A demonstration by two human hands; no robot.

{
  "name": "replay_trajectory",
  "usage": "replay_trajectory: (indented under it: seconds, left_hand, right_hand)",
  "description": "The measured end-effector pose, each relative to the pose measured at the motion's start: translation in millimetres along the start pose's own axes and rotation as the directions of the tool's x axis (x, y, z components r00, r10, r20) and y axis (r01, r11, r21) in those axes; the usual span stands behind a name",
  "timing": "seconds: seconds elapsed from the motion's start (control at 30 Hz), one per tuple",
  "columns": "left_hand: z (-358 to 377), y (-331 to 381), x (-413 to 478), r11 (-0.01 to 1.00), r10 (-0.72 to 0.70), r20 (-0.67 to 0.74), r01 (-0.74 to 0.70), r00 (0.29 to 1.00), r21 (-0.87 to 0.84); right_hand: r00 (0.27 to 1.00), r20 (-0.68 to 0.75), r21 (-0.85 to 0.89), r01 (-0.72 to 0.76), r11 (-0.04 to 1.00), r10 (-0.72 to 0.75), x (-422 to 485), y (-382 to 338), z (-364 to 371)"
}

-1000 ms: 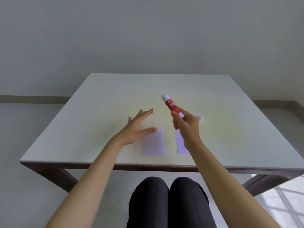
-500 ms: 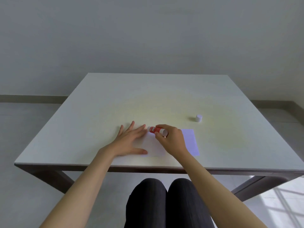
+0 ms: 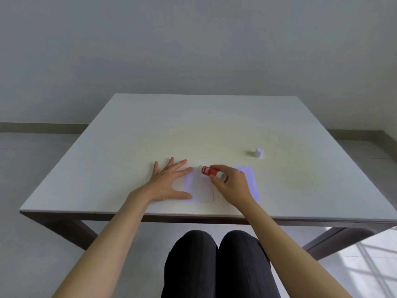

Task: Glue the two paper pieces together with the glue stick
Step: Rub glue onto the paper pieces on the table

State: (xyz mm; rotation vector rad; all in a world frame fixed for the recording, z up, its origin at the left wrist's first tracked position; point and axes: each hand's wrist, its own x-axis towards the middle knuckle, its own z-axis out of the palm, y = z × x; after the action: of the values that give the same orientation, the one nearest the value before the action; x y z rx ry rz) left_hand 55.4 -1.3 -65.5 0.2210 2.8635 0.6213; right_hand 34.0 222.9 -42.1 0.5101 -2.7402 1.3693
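Two pale lilac paper pieces lie near the table's front edge. My left hand [image 3: 169, 182] rests flat with fingers spread, its thumb and forefinger on the left edge of the left paper [image 3: 200, 188]. My right hand [image 3: 231, 186] grips the red and white glue stick [image 3: 211, 171], tilted low with its tip down at the far end of the left paper. The right paper [image 3: 251, 181] lies partly hidden under my right hand. The white glue cap [image 3: 259, 152] stands alone farther back on the right.
The white table [image 3: 204, 130] has its front edge just above my dark-trousered knees [image 3: 214, 263]. A grey wall stands behind the table, and grey floor lies at both sides.
My right hand brought the glue stick down from mid-air onto the left paper. My left hand dropped flat onto the table at that paper's left edge. Since half a second ago little has moved.
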Motion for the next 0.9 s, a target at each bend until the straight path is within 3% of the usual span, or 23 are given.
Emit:
replay_trajectory:
  seconds: [0.13,0.33,0.5,0.67,0.8,0.9]
  left_hand:
    - [-0.4,3.2,0.5,1.000,-0.025,0.000,0.025,1.000,0.001]
    - [-2.8,4.4,-2.7,1.000,-0.027,0.004,0.027,1.000,0.002]
    - [-3.0,6.1,-0.7,0.999,-0.036,-0.001,0.036,0.999,0.026]
    - [-3.8,6.1,-1.9,0.999,-0.037,-0.002,0.037,0.999,0.015]
    - [-4.3,7.5,-2.4,0.999,-0.040,0.002,0.039,0.999,0.026]
    - [-4.2,7.5,-3.2,0.999,-0.043,0.004,0.043,0.999,0.020]
  right_hand:
    - [0.979,0.181,0.045,0.091,0.995,-0.098,-11.4,-3.0,-1.7]
    - [0.999,0.033,-0.015,-0.016,1.000,0.017,-3.0,0.8,-9.3]
    - [0.967,0.253,0.078,0.019,0.997,-0.038,-13.0,3.0,-19.9]
    - [0.997,0.036,0.023,-0.064,0.998,0.063,-12.4,8.0,-23.3]
    - [0.972,0.235,0.144,-0.035,0.989,0.000,-18.4,8.3,-34.2]
    - [0.984,0.173,0.112,-0.064,0.992,0.044,-17.4,10.9,-38.1]
